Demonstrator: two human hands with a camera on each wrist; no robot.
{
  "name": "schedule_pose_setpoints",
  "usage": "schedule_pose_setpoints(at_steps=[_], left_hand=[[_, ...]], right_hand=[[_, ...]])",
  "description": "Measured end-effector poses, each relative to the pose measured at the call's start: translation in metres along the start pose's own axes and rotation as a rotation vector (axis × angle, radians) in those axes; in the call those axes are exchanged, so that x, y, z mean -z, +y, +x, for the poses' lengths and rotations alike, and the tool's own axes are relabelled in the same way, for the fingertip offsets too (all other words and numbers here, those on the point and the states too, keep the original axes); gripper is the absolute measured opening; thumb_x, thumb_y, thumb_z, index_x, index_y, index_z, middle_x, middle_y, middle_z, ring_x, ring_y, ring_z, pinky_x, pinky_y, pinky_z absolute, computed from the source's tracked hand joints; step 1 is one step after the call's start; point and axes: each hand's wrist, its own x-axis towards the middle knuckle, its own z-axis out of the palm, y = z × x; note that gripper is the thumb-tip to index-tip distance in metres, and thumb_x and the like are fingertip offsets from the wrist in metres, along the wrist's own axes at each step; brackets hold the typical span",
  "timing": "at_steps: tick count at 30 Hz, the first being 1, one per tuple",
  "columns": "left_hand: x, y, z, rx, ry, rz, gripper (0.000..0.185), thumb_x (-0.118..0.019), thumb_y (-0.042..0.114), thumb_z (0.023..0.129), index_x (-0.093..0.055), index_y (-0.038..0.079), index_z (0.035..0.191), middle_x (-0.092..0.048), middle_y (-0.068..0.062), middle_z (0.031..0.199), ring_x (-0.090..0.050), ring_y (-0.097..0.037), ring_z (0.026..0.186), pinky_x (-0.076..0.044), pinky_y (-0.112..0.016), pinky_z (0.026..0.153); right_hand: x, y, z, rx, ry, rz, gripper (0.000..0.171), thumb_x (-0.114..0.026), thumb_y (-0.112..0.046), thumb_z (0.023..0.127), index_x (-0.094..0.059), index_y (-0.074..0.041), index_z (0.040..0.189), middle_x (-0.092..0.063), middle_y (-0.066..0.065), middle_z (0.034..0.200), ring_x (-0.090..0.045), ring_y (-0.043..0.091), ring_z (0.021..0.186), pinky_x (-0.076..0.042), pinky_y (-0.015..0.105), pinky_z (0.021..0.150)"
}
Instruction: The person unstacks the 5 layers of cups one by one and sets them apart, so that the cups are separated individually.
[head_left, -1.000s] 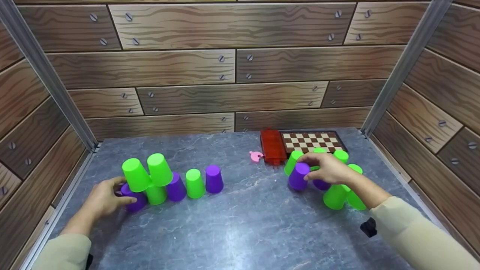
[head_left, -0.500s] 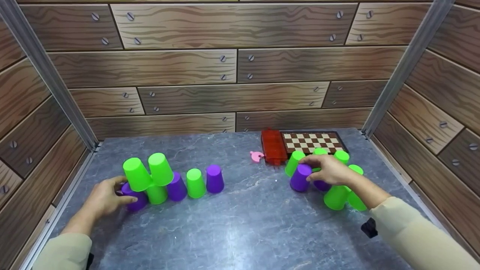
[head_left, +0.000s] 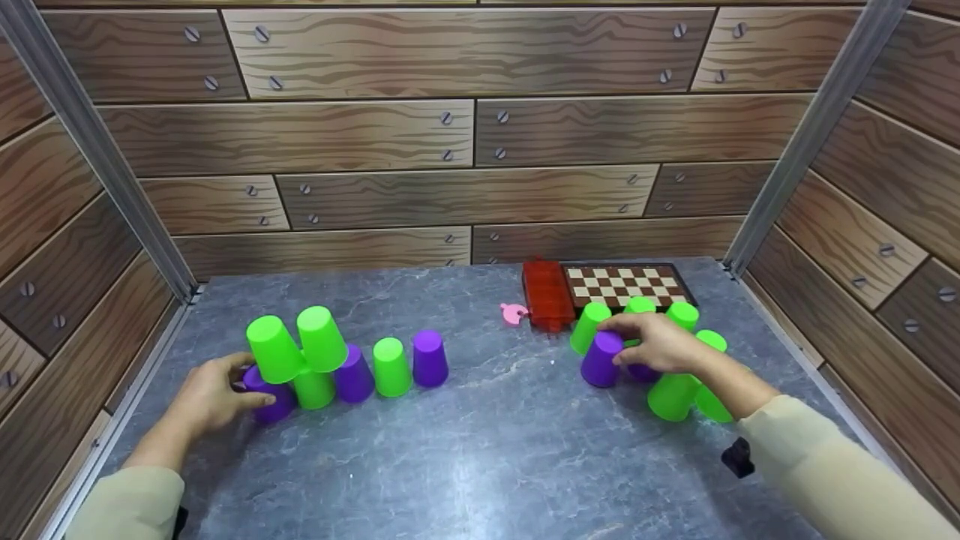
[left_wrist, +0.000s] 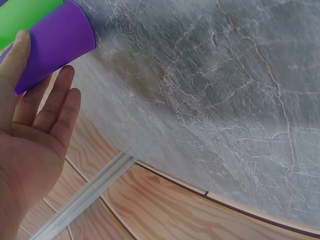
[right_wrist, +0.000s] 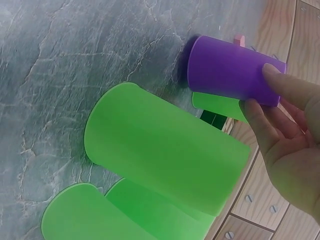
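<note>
Gripping a purple cup (head_left: 601,358) by its upturned base, the person's right hand (head_left: 658,343) pinches it between thumb and fingertips (right_wrist: 272,70) at the near left edge of the right-hand cluster; the cup stands mouth-down on the grey marbled table (head_left: 480,450). Against the frame a second earlier it sits a touch lower and closer to the neighbouring purple cup (head_left: 642,370), and the hand has eased down with it; the shift is slight. Green cups (head_left: 671,394) crowd around and behind the hand, the nearest looming large in the right wrist view (right_wrist: 165,150).

Across the table the left hand (head_left: 214,394) has not moved since the earlier frames. It cups the end purple cup (head_left: 271,397) at the left foot of the other stack, thumb (left_wrist: 15,55) laid along the wall while the remaining fingers lie straight and slightly spread beside it, as the left wrist view shows. Two green cups (head_left: 296,346) lean together on top of that row, and a further purple cup (head_left: 353,373), a green cup (head_left: 391,366) and one more purple cup (head_left: 429,358) stand in line to the right, all unchanged.

At the back sit a chessboard (head_left: 622,283), a red case (head_left: 547,300) touching its left edge, and a small pink piece (head_left: 513,313) just beside the case.
</note>
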Motion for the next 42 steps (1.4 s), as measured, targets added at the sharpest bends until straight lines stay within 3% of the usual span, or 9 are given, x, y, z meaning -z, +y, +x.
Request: schedule_pose_setpoints(at_steps=[20,27,32,36,42], left_hand=[[0.000,0.000,0.000,0.017,-0.004,0.002,0.076,-0.093,0.024,0.083,-0.057,-0.012,0.139,-0.070,-0.034,0.120,-0.068,-0.050,0.112,-0.055,-0.064,0.096],[0.000,0.001,0.000,0.019,-0.005,-0.005,0.074,-0.093,0.022,0.084,-0.057,-0.012,0.138,-0.070,-0.034,0.120,-0.068,-0.050,0.111,-0.056,-0.063,0.096],[0.001,0.000,0.000,0.030,-0.004,-0.018,0.074,-0.093,0.019,0.083,-0.056,-0.012,0.139,-0.070,-0.034,0.120,-0.068,-0.049,0.111,-0.057,-0.062,0.095],[0.000,0.001,0.000,0.030,-0.005,-0.024,0.074,-0.093,0.019,0.083,-0.056,-0.011,0.140,-0.069,-0.034,0.121,-0.067,-0.049,0.113,-0.056,-0.063,0.097],[-0.001,0.001,0.001,0.023,0.003,-0.030,0.075,-0.093,0.018,0.082,-0.057,-0.010,0.141,-0.070,-0.034,0.122,-0.067,-0.050,0.113,-0.055,-0.063,0.099]], right_hand=[[-0.001,0.000,0.001,-0.028,-0.015,-0.008,0.053,-0.081,-0.002,0.090,-0.064,0.004,0.139,-0.066,0.027,0.135,-0.065,0.047,0.124,-0.050,0.063,0.107],[0.008,-0.006,0.002,-0.016,-0.019,-0.015,0.053,-0.080,-0.001,0.090,-0.062,0.007,0.139,-0.066,0.029,0.135,-0.063,0.048,0.125,-0.049,0.062,0.109],[0.025,-0.030,0.007,-0.017,0.000,-0.083,0.053,-0.081,-0.006,0.092,-0.063,0.002,0.141,-0.068,0.025,0.135,-0.064,0.045,0.125,-0.049,0.063,0.108],[0.035,-0.059,0.019,0.034,0.037,-0.129,0.048,-0.080,-0.008,0.094,-0.066,-0.002,0.139,-0.072,0.019,0.131,-0.068,0.040,0.121,-0.054,0.059,0.103],[0.024,-0.114,0.053,0.137,0.083,-0.085,0.047,-0.083,-0.012,0.093,-0.069,-0.006,0.138,-0.072,0.013,0.134,-0.067,0.034,0.124,-0.055,0.053,0.106]])
